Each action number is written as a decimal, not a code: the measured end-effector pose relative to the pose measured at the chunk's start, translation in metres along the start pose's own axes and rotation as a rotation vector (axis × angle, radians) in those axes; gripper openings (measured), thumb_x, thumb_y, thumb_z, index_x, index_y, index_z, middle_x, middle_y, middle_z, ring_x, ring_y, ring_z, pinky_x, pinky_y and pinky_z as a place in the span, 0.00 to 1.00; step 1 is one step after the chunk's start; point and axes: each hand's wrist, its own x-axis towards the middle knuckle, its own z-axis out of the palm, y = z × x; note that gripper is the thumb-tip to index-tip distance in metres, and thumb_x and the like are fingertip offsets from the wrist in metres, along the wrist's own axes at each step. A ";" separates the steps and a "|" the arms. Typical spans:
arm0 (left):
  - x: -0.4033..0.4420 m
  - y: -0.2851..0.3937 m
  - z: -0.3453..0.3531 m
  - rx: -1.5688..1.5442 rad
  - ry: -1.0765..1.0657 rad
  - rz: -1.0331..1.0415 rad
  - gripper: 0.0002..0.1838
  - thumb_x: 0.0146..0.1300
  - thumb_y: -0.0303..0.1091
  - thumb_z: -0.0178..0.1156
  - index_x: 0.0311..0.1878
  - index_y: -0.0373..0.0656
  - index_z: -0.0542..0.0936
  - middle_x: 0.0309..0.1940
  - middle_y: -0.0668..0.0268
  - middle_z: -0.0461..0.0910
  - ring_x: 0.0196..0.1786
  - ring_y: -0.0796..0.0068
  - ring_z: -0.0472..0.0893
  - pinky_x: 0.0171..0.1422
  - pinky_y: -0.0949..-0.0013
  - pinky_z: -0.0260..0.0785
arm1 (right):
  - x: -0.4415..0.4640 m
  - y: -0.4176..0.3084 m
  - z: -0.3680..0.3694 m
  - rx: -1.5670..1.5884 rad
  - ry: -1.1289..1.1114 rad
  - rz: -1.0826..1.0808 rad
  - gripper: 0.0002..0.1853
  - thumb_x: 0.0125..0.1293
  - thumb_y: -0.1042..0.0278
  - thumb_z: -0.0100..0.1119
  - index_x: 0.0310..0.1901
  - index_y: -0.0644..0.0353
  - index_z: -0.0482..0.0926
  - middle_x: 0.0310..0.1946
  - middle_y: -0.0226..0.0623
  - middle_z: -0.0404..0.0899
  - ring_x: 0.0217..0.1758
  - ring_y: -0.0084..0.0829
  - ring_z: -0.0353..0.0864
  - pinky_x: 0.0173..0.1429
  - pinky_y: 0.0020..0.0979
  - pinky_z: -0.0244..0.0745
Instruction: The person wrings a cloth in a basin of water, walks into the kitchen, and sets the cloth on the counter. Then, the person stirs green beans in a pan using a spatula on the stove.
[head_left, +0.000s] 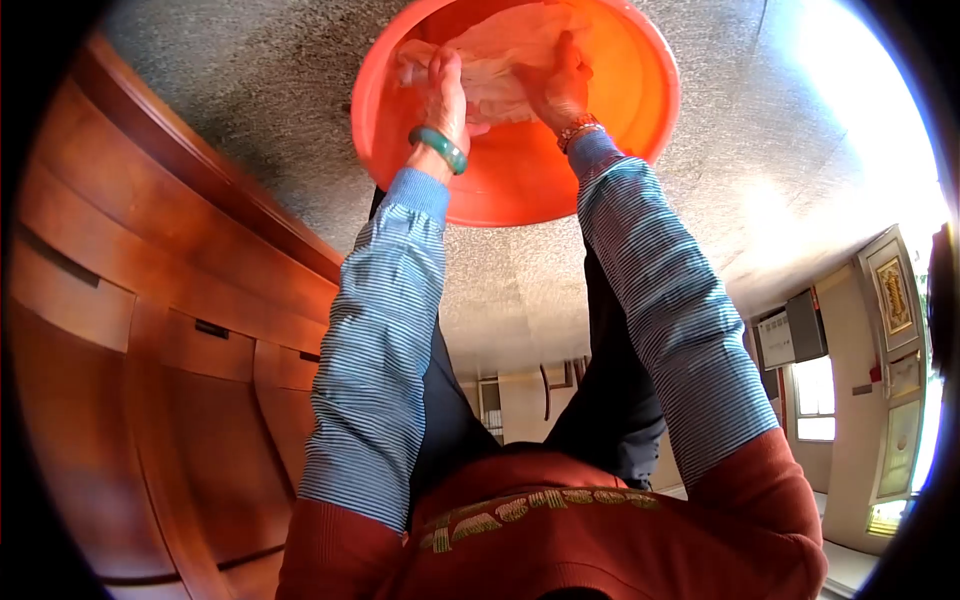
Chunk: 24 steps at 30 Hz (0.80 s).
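A large orange-red basin [515,200] rests on the floor in front of me, at the top of the head view. In it lies a pale, thin, crumpled cloth [500,60]. My left hand [447,98], with a green bangle at the wrist, is closed on the cloth's left part. On the other side my right hand [560,88], wearing a beaded bracelet, has its fingers curled on the right part. The cloth stretches between both hands, inside the rim. Some of the fingertips are hidden by the hands and folds.
Reddish-brown wooden cabinets [200,360] line the left side. Grey speckled floor [270,120] surrounds the basin. My dark-trousered legs [620,400] stand apart below it. At far right are an open door [895,320] and bright light on the floor.
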 end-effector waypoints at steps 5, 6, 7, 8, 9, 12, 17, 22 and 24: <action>0.067 -0.028 0.007 -0.274 0.034 -0.062 0.32 0.57 0.64 0.48 0.58 0.52 0.65 0.55 0.66 0.68 0.54 0.62 0.68 0.52 0.51 0.66 | 0.026 0.039 0.039 -0.041 0.131 -0.128 0.35 0.50 0.59 0.63 0.59 0.61 0.61 0.47 0.50 0.74 0.42 0.50 0.76 0.44 0.43 0.73; 0.069 -0.030 0.007 -0.318 0.063 -0.092 0.31 0.58 0.63 0.49 0.56 0.51 0.66 0.51 0.67 0.70 0.53 0.64 0.69 0.52 0.53 0.66 | 0.035 0.044 0.034 -0.106 -0.101 -0.024 0.33 0.53 0.60 0.61 0.60 0.60 0.60 0.51 0.50 0.70 0.49 0.51 0.72 0.51 0.42 0.69; 0.066 -0.032 0.008 -0.321 0.071 -0.103 0.31 0.58 0.63 0.49 0.56 0.51 0.66 0.51 0.67 0.70 0.53 0.64 0.69 0.52 0.53 0.66 | 0.034 0.044 0.030 -0.168 -0.338 0.081 0.32 0.55 0.60 0.58 0.60 0.58 0.59 0.55 0.49 0.66 0.56 0.53 0.68 0.58 0.42 0.66; 0.061 -0.033 0.009 -0.335 0.032 -0.065 0.30 0.58 0.62 0.49 0.55 0.51 0.67 0.51 0.67 0.71 0.53 0.65 0.69 0.52 0.54 0.66 | 0.024 0.042 0.028 -0.168 -0.350 0.086 0.32 0.55 0.60 0.58 0.60 0.58 0.59 0.55 0.49 0.66 0.56 0.53 0.68 0.58 0.42 0.66; 0.056 -0.030 0.011 -0.350 -0.011 -0.017 0.29 0.59 0.62 0.49 0.54 0.51 0.68 0.50 0.67 0.72 0.52 0.65 0.70 0.52 0.55 0.66 | 0.012 0.035 0.022 0.033 -0.316 -0.001 0.26 0.56 0.61 0.58 0.55 0.59 0.63 0.51 0.45 0.69 0.51 0.47 0.70 0.52 0.39 0.68; 0.026 -0.018 0.019 -0.349 -0.104 0.052 0.29 0.59 0.61 0.49 0.55 0.50 0.68 0.49 0.67 0.73 0.52 0.68 0.71 0.52 0.60 0.67 | -0.036 -0.018 -0.019 0.616 -0.227 -0.039 0.14 0.57 0.65 0.59 0.42 0.62 0.71 0.38 0.35 0.74 0.39 0.29 0.73 0.39 0.31 0.73; 0.020 -0.041 -0.014 -0.068 -0.408 0.203 0.18 0.66 0.42 0.41 0.48 0.40 0.72 0.38 0.63 0.75 0.42 0.68 0.76 0.47 0.67 0.70 | -0.078 -0.091 -0.052 0.771 -0.054 0.092 0.10 0.57 0.66 0.61 0.34 0.63 0.75 0.26 0.42 0.77 0.30 0.29 0.78 0.34 0.29 0.72; -0.021 -0.012 0.005 -0.328 -0.265 0.089 0.12 0.61 0.32 0.49 0.46 0.37 0.72 0.40 0.63 0.75 0.42 0.74 0.76 0.42 0.70 0.73 | -0.011 -0.035 -0.023 0.242 -0.156 0.016 0.14 0.61 0.61 0.50 0.41 0.62 0.74 0.28 0.51 0.75 0.33 0.45 0.76 0.38 0.41 0.71; -0.026 -0.010 0.002 -0.197 -0.073 0.062 0.17 0.63 0.34 0.49 0.54 0.38 0.69 0.44 0.61 0.76 0.47 0.68 0.77 0.52 0.61 0.70 | 0.014 -0.026 -0.025 -0.020 -0.108 -0.161 0.15 0.60 0.58 0.51 0.42 0.61 0.74 0.30 0.47 0.77 0.36 0.42 0.77 0.39 0.41 0.71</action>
